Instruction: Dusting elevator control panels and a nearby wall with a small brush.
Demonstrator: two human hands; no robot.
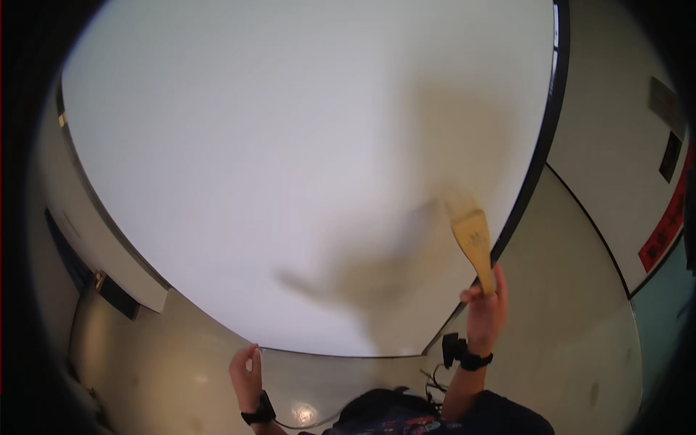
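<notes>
In my right hand (486,308) is a flat brush (473,238) with a wide, pale wooden handle, gripped at its narrow lower end. The brush's far end has light bristles, blurred and touching or just in front of a large white screen (254,167). My left hand (248,371) is closed in a pinch at the screen's lower edge, left of the middle. Whether its fingertips hold that edge or something small cannot be made out. Shadows of an arm and the brush fall across the screen's lower right part.
A black frame (540,156) borders the screen on the right. Beyond it is a pale wall with red strips (661,243) and small dark plates. Dark cables (433,384) hang near my right wrist, which wears a black strapped device (467,355). A glossy floor (177,362) lies below.
</notes>
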